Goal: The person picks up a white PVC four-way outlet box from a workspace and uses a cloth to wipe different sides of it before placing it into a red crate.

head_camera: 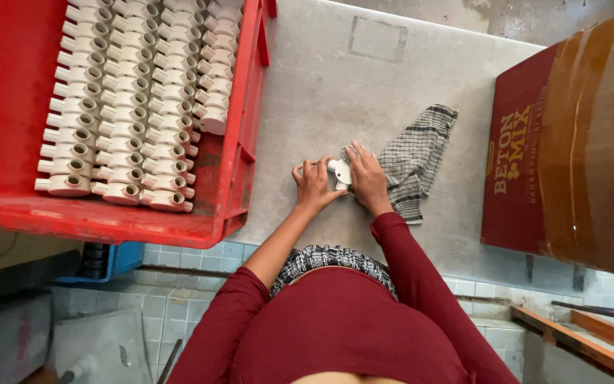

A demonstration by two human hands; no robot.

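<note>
Both hands, left hand (313,183) and right hand (365,178), closed their fingers on one pipe fitting (340,171); the crate (239,153) left of them held many rows, with room remaining.

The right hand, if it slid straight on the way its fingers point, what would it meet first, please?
The right hand points up and slightly left across the grey table, past the pale fitting it holds with the left hand. The way looks free to the table's far edge, though depth is uncertain.

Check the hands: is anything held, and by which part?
Yes. A small cream plastic pipe fitting sits between both hands on the grey table: left hand and right hand hold opposite ends. Exact finger contact is hidden.
</note>
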